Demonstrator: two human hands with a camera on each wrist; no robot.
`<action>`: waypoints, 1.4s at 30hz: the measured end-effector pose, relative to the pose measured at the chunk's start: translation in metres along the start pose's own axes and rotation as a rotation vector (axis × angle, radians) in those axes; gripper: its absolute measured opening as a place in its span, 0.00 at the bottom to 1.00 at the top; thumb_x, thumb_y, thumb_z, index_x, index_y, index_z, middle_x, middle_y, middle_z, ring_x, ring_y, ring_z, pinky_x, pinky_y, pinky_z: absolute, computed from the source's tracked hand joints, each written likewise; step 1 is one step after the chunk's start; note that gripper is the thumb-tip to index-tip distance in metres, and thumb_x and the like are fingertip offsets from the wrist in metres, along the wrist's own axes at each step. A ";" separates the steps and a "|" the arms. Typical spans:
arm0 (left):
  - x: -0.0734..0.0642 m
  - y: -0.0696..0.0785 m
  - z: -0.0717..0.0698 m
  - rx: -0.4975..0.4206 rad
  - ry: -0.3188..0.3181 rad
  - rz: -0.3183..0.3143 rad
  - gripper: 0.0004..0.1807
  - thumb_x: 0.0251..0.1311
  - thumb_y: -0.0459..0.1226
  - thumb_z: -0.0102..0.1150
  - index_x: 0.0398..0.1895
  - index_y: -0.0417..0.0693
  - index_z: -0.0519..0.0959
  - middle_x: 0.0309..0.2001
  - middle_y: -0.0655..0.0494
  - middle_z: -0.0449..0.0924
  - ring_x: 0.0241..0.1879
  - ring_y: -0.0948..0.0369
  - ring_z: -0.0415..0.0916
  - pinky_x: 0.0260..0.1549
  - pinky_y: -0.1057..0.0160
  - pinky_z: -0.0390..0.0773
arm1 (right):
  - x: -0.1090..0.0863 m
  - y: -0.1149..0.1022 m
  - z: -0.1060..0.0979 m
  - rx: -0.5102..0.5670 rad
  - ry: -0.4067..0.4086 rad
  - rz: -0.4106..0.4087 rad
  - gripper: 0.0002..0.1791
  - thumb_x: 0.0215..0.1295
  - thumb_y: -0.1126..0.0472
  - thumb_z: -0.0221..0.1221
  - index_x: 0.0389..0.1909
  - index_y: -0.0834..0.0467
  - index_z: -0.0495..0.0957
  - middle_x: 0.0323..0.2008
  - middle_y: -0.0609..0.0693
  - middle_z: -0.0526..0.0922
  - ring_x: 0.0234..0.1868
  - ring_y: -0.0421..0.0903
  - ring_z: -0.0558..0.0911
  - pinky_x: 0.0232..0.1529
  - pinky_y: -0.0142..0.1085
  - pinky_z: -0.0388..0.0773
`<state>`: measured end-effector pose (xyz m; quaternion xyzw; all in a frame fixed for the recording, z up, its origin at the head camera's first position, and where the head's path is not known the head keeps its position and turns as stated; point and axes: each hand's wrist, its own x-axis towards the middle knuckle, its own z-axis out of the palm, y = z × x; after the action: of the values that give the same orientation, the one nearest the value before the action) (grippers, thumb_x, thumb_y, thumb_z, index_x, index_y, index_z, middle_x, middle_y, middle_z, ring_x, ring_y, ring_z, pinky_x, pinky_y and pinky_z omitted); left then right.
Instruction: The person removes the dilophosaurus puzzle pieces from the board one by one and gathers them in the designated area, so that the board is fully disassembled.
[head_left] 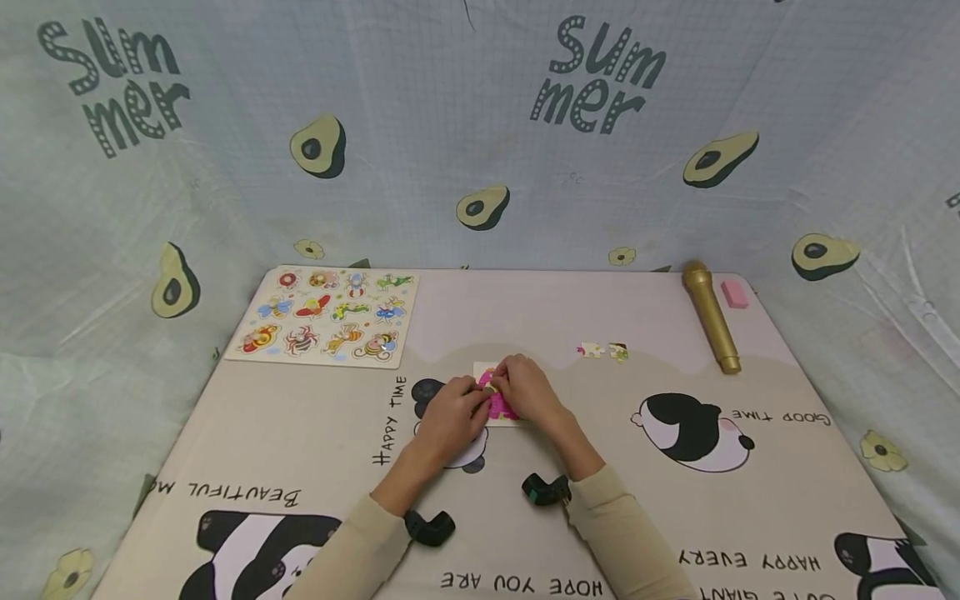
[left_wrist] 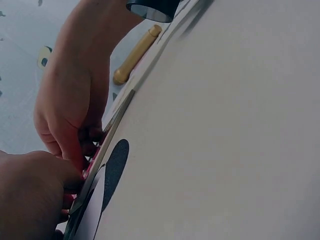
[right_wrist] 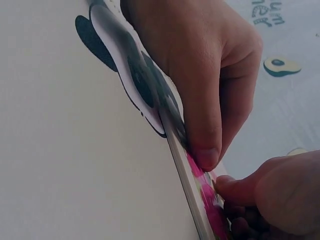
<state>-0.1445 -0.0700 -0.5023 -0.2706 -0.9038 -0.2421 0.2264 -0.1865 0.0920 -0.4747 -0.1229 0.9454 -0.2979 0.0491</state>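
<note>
A small jigsaw puzzle [head_left: 501, 408] with a bright pink picture lies on the table mat under both hands. My left hand [head_left: 452, 419] reaches in from the left, its thumb and fingers curled at the puzzle's middle. Opposite it, my right hand [head_left: 528, 390] bends its fingers down onto the same spot. Between the meeting fingertips a small jigsaw piece [head_left: 489, 389] partly shows; the fingers hide most of it. In the right wrist view the left thumb sits against the pink surface [right_wrist: 210, 197], with the right thumb close by. Two loose jigsaw pieces [head_left: 591, 351] lie to the right, beyond the right hand.
A board of insect pictures [head_left: 322, 317] lies at the back left. Toward the back right are a gold microphone-shaped object [head_left: 711, 317] and a pink block [head_left: 735, 293]. Printed cloth [head_left: 420, 125] hangs behind the table. Dark wrist devices [head_left: 430, 528] sit by both sleeves.
</note>
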 end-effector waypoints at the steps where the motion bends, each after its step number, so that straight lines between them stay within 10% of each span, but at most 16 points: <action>1: 0.000 0.000 0.000 0.001 0.001 0.001 0.06 0.59 0.35 0.67 0.36 0.43 0.89 0.36 0.53 0.80 0.36 0.57 0.78 0.39 0.60 0.80 | 0.000 0.000 0.000 0.004 -0.002 -0.002 0.08 0.69 0.61 0.61 0.39 0.63 0.79 0.34 0.55 0.78 0.35 0.46 0.73 0.39 0.37 0.74; 42: 0.000 -0.001 0.000 -0.019 -0.001 0.000 0.05 0.59 0.35 0.67 0.35 0.43 0.88 0.37 0.52 0.82 0.38 0.57 0.79 0.41 0.59 0.81 | 0.001 0.009 -0.003 0.278 0.148 0.000 0.06 0.68 0.61 0.62 0.41 0.59 0.83 0.34 0.52 0.85 0.33 0.43 0.79 0.37 0.34 0.77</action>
<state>-0.1453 -0.0706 -0.5030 -0.2726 -0.9016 -0.2506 0.2235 -0.1898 0.1000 -0.4774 -0.0927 0.8960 -0.4342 -0.0043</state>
